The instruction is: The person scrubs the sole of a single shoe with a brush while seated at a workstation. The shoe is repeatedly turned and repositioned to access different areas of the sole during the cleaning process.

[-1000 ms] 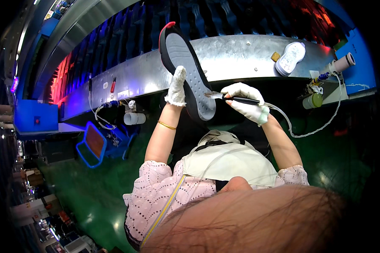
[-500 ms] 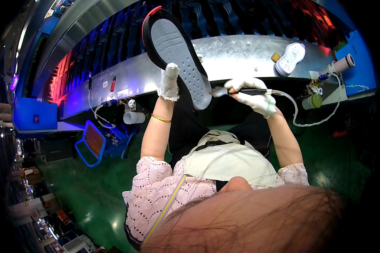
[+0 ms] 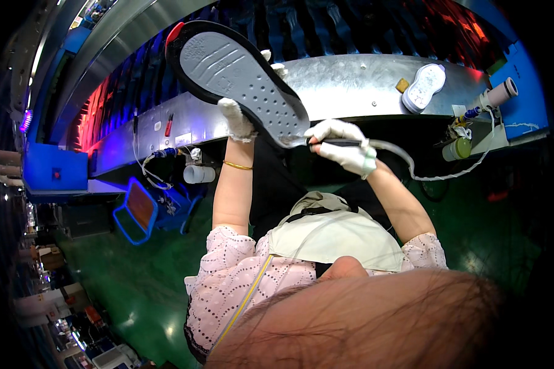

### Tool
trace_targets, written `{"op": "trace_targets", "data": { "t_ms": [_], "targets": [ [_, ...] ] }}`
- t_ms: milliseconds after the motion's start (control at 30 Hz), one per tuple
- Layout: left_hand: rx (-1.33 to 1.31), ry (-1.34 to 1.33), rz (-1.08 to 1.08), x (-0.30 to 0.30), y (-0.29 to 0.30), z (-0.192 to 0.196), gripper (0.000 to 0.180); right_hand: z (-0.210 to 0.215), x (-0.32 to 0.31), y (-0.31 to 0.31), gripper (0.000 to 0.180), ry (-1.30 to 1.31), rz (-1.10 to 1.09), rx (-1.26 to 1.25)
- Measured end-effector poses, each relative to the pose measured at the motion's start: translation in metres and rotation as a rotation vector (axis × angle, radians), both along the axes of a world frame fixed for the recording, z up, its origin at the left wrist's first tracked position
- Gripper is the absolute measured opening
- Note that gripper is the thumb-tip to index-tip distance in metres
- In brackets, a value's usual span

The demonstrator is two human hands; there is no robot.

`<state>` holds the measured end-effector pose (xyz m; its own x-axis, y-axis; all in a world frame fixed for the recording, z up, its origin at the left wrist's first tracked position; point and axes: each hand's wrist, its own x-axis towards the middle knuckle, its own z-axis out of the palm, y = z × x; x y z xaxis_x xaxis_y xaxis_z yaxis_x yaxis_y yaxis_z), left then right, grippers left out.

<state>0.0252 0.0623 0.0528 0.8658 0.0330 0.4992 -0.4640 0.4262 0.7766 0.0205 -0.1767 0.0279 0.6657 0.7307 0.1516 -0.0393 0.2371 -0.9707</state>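
Note:
A shoe sole (image 3: 243, 83) with a grey, dotted inner face, a raised black rim and a red tip hangs tilted above the metal bench. My left hand (image 3: 237, 122), in a white glove, is closed around its middle. The thumb lies on the near edge; other fingertips show past the far edge, the rest hidden behind the sole. My gloved right hand (image 3: 345, 147) pinches a black-handled brush (image 3: 327, 142) fed by a clear hose (image 3: 406, 166). The brush's tip meets the sole's near right end, partly hidden by my fingers.
A white sole (image 3: 423, 89) lies on the metal bench (image 3: 338, 86) beside a small yellowish block (image 3: 402, 85). Cups (image 3: 198, 174) hang at the bench's front edge, with tubing. Behind, dark strips (image 3: 326, 31) glow red at both ends. A blue-framed stand (image 3: 135, 212) is below left.
The shoe sole has swung left and tilted further over in my left hand. My right hand has moved left with the brush, bringing its tip along to the sole's near end.

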Motion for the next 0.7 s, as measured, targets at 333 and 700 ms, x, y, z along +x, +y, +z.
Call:
{"op": "trace_targets", "data": {
  "t_ms": [333, 700],
  "targets": [
    [-0.191, 0.33, -0.1, -0.004, -0.008, -0.029, 0.113, -0.002, -0.006, -0.005, 0.015, 0.271, 0.026, -0.012],
    [-0.283, 0.5, -0.32, -0.001, -0.019, -0.024, 0.092, -0.026, 0.041, -0.093, 0.016, 0.46, -0.53, 0.609]
  ]
}}
